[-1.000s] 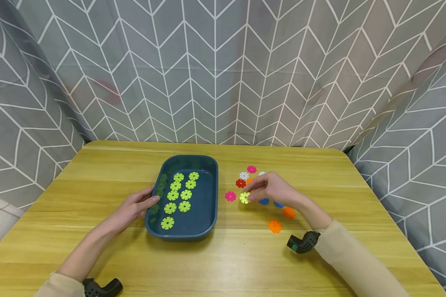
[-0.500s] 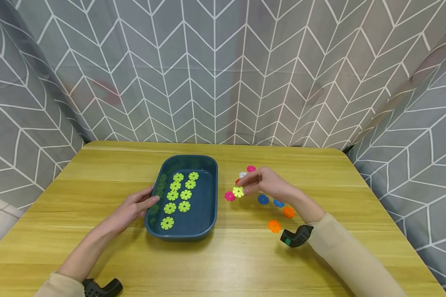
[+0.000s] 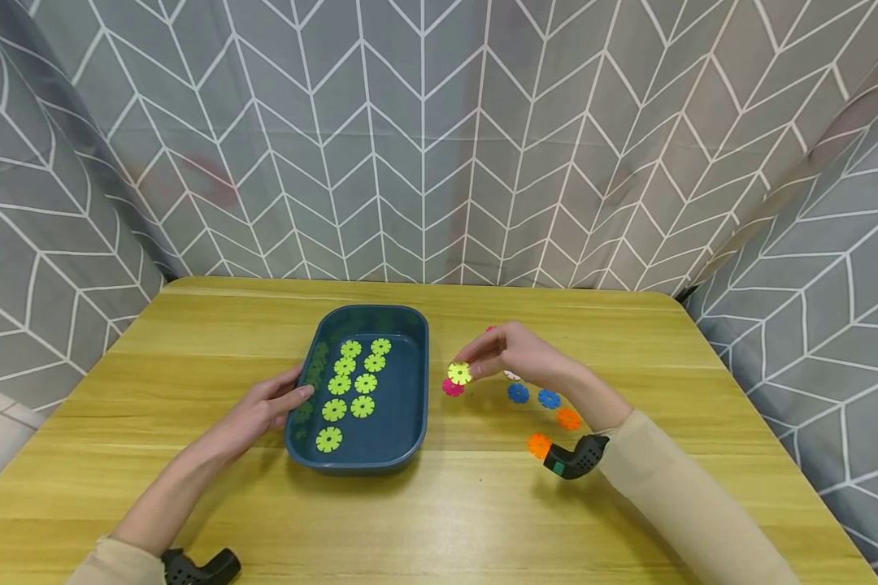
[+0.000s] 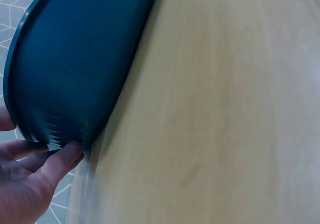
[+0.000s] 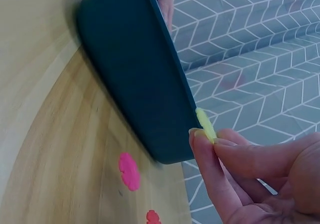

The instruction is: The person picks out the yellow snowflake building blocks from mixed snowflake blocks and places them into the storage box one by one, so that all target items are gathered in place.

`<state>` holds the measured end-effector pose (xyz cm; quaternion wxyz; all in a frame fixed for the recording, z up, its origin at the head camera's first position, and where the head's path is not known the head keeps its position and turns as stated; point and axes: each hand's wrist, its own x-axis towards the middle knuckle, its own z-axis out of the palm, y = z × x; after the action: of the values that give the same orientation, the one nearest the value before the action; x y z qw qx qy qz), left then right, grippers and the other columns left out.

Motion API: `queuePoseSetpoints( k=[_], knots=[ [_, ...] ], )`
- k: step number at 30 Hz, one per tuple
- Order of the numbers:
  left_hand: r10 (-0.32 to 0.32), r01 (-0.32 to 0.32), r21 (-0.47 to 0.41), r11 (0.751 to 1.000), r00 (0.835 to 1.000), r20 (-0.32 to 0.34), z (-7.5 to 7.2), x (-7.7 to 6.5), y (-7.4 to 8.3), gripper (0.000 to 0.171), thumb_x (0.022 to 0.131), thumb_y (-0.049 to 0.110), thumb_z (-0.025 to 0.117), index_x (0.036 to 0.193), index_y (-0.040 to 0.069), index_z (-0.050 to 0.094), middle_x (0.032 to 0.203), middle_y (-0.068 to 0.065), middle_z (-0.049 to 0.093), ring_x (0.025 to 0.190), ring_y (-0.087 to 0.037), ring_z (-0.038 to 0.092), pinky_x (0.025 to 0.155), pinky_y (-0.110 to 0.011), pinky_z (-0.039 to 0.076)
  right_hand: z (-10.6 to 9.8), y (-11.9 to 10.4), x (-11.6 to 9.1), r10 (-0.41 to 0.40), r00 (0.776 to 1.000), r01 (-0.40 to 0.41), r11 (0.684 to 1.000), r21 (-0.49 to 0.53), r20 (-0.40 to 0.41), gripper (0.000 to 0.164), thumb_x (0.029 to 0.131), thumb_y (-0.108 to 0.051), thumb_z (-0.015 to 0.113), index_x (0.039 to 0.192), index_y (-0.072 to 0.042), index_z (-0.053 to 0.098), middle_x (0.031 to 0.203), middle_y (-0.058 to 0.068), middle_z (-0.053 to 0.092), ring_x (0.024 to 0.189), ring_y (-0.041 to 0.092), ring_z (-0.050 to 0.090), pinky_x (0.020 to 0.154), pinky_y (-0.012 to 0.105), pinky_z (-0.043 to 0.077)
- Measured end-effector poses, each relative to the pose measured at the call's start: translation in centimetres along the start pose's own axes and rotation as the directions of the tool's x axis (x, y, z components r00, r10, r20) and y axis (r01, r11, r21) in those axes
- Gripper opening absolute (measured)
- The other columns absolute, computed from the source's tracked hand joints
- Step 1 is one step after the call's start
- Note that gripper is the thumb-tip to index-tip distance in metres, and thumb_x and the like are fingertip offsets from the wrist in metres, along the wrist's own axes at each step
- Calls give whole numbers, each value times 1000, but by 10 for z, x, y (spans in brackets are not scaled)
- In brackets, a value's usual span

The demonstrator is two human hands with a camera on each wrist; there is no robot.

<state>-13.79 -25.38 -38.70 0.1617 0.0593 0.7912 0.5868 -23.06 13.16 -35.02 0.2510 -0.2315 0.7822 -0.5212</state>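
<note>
In the head view, a dark blue plastic tub holds several yellow-green notched toy discs, lying flat in two columns. My left hand grips the tub's left side, thumb over the rim; the left wrist view shows the fingers against its outer wall. Between thumb and fingertips my right hand pinches a yellow toy disc, raised off the table to the right of the tub. Edge-on in the right wrist view, that disc overlaps the tub's rim. Below it lies a pink disc.
On the wooden table, two blue discs and two orange discs lie near my right forearm. A white disc shows partly under the hand, which hides others. A patterned grey curtain hangs behind the table.
My right hand has moved left and slightly up with the yellow disc, from among the loose discs to over the pink one. The left hand and tub stay in place.
</note>
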Motion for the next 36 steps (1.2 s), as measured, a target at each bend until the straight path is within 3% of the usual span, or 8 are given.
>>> queuePoseSetpoints(
  k=[4,19,22,26,33,36],
  knots=[
    [8,-8,-2,1000,1000,5,0,0,0,72,106,30,48,159,0,11,160,-29,22,128,-36,53,92,-29,55,1,-1,2,2,1000,-2,1000,-6,10,27,90,4,68,117,2,72,118,15,68,99,24,66,89,34,56],
    [-10,10,3,1000,1000,-5,0,0,0,71,106,30,48,159,0,11,159,-30,24,126,-34,55,92,-27,54,12,-16,12,17,1000,-17,1000,-6,15,26,90,-4,71,115,-5,74,114,10,73,101,22,68,98,47,52],
    [-11,11,7,1000,1000,-7,0,0,1,71,106,30,48,159,0,12,159,-30,25,127,-35,54,93,-28,54,17,-20,16,17,1000,-16,1000,-19,24,25,90,-4,71,114,-5,75,113,8,74,102,21,68,98,45,53],
    [-6,6,6,1000,1000,-4,0,1,1,70,106,29,47,159,-1,12,159,-30,25,127,-35,54,94,-29,55,23,-24,22,5,999,-3,999,-41,49,23,90,-6,71,113,-6,76,112,7,75,103,20,67,94,37,54],
    [3,-3,3,1000,1000,0,0,1,0,71,106,29,48,159,-1,11,159,-31,25,128,-36,53,94,-29,54,36,-30,35,-35,993,35,999,6,113,22,91,-3,69,112,-3,76,110,9,75,96,23,72,98,49,52],
    [5,-5,3,1000,1000,2,0,1,0,70,106,28,47,159,0,11,159,-30,24,127,-35,54,93,-29,54,40,-33,41,-43,990,46,999,-19,132,21,91,-5,70,111,-5,76,110,7,75,93,22,73,96,46,54]
  ],
)
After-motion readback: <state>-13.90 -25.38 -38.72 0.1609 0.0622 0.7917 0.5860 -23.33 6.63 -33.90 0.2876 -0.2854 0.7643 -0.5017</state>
